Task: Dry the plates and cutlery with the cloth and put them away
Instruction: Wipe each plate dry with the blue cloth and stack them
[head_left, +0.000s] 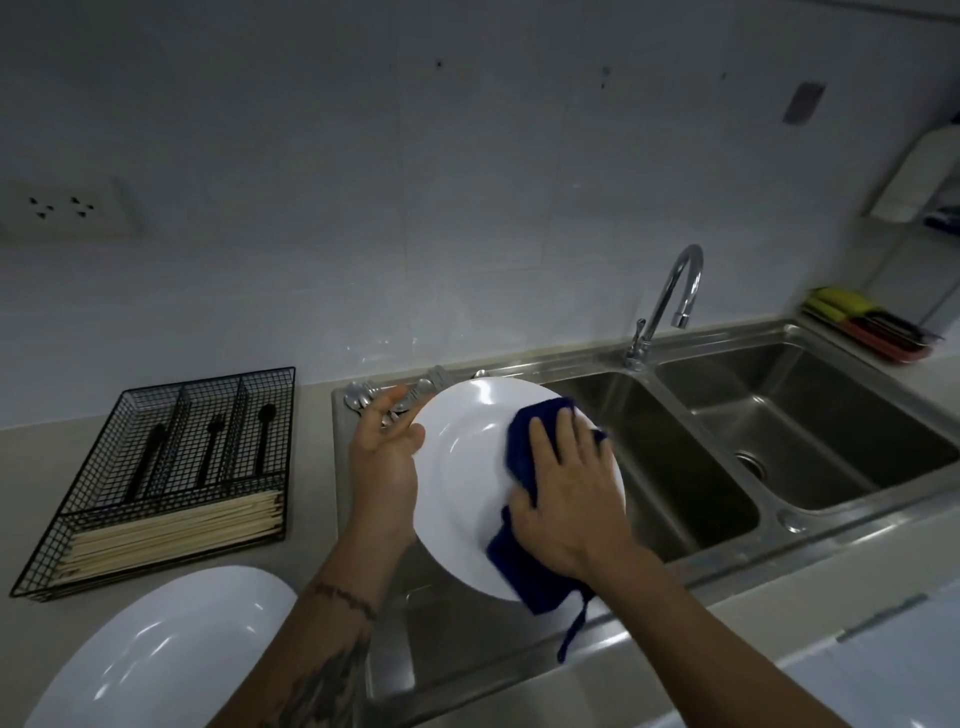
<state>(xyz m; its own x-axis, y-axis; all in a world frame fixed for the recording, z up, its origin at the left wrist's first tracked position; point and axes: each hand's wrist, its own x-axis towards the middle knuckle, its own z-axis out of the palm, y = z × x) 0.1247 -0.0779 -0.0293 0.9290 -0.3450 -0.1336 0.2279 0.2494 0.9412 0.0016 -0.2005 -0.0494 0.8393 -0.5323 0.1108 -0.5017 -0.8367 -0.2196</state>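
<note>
Chopsticks and 3 dark utensils sit in the black wire cutlery tray (166, 467) at the far left of the pale bench (311, 358), with 1 large white plate (156, 654) lying near the front edge below it. Next comes the left hand (384, 447), propping the rim of the round white dinner plate (467, 467) with thumb and loosely spread fingers rather than a firm clasp; that light hold could let the wet plate slip onto the steel drainer. Behind it lies loose metal cutlery (395, 395), not yet dried. The right hand (566, 493) presses the dark blue cloth (530, 561) flat against the plate's face; a hard push could tip it toward the double steel sink (691, 467).
</note>
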